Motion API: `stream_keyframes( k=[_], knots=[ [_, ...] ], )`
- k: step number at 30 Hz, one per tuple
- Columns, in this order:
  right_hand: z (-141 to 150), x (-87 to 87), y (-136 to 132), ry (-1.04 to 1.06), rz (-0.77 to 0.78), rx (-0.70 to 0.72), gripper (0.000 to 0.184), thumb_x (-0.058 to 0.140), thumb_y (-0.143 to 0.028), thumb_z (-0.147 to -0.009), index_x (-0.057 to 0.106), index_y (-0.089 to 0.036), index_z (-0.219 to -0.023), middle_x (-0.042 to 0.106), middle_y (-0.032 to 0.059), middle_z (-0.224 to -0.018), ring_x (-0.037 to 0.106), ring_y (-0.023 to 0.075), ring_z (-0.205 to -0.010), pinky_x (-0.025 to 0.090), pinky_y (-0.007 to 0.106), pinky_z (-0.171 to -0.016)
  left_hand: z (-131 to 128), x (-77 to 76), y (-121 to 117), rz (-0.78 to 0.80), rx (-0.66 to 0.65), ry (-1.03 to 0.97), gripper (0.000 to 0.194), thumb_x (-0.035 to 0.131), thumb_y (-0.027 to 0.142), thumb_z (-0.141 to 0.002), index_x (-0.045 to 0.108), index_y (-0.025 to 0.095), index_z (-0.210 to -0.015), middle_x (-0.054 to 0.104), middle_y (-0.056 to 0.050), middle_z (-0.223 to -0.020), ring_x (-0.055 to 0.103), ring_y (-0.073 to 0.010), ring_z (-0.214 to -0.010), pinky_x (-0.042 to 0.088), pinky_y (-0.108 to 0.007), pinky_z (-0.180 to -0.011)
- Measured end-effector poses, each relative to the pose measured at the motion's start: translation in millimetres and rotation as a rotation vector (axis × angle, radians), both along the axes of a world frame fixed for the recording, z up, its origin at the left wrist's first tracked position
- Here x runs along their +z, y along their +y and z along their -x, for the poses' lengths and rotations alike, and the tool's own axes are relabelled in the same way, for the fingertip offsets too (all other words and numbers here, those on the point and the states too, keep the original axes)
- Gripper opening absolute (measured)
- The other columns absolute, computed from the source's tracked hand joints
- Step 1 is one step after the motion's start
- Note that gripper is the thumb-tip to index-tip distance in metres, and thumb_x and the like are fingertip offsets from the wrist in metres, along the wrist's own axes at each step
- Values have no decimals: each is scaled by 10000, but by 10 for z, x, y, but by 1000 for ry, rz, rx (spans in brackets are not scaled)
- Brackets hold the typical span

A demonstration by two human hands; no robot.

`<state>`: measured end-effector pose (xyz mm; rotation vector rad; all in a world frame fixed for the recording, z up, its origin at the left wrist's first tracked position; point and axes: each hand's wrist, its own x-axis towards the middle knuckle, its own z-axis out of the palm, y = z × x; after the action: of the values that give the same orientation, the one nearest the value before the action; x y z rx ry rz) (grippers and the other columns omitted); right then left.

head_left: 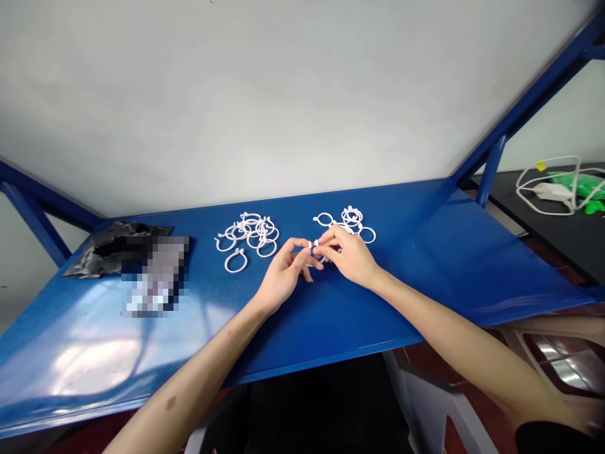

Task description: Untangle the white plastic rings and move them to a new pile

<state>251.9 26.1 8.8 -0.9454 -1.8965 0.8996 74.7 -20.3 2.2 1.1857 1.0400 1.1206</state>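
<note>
My left hand (282,273) and my right hand (350,253) meet over the middle of a blue shelf (425,252), both pinching one small white plastic ring (314,247) between their fingertips. A pile of several white rings (249,231) lies on the shelf just beyond my left hand, with one single ring (235,260) a little apart at its near side. A second, smaller group of white rings (350,221) lies just beyond my right hand, partly hidden by its fingers.
A crumpled black plastic bag (113,252) and a blurred patch lie at the shelf's left. Blue frame struts (529,101) rise at the right and left ends. A dark table at far right carries a white cable (551,189) and green items (590,189).
</note>
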Motion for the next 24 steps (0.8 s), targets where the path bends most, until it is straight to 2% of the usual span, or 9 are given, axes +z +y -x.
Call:
stream_keyframes(
  k=[2, 5, 8, 13, 18, 21, 24],
  knots=[
    [-9, 43, -16, -25, -27, 42, 152, 694, -310, -929, 598, -229, -845, 723, -22, -763, 694, 147, -668, 535, 269, -639, 0, -2, 0, -12, 33, 44, 377, 637, 548, -907, 562, 202, -1034, 712, 3, -777, 510, -72, -467, 537, -264, -551],
    [-14, 91, -45, -73, -134, 82, 71, 675, -272, -943, 646, -227, -897, 716, -5, -839, 664, 145, -728, 536, 286, -699, 22, 0, -3, -22, 118, 83, 390, 665, 567, -878, 615, 195, -981, 703, 6, -808, 452, -51, -434, 535, -255, -507],
    [-27, 90, -48, -108, -207, 110, 51, 636, -244, -971, 672, -219, -946, 691, 12, -891, 640, 148, -776, 525, 297, -729, 60, 25, -7, -49, 118, 177, 383, 689, 564, -852, 654, 192, -932, 709, -5, -799, 518, -75, -472, 536, -248, -501],
    [-58, 24, -24, -124, -316, 155, 119, 597, -222, -1006, 674, -213, -915, 658, 16, -840, 608, 155, -774, 497, 304, -720, 87, 72, -32, -51, 65, 296, 360, 667, 554, -860, 632, 197, -838, 762, -48, -800, 627, -133, -555, 526, -242, -495],
    [-64, -23, -25, -153, -457, 256, 185, 521, -183, -1039, 653, -199, -910, 654, 34, -834, 572, 162, -768, 479, 320, -727, 88, -5, -72, -89, 47, 414, 222, 630, 415, -898, 622, 202, -835, 786, -55, -826, 734, -193, -729, 583, -285, -641],
    [-66, -24, -24, -204, -507, 291, 202, 507, -177, -1044, 641, -198, -894, 646, 33, -825, 559, 160, -748, 477, 328, -735, 80, -57, -82, -144, 36, 483, 147, 584, 334, -918, 623, 211, -848, 792, -46, -844, 752, -203, -789, 573, -288, -690],
    [-81, 18, 7, -238, -523, 279, 184, 521, -182, -1038, 655, -202, -913, 660, 36, -843, 576, 169, -773, 486, 323, -737, 80, -23, -63, -174, 22, 527, 170, 554, 350, -946, 633, 215, -879, 783, -27, -823, 725, -178, -707, 540, -270, -662]
  ],
)
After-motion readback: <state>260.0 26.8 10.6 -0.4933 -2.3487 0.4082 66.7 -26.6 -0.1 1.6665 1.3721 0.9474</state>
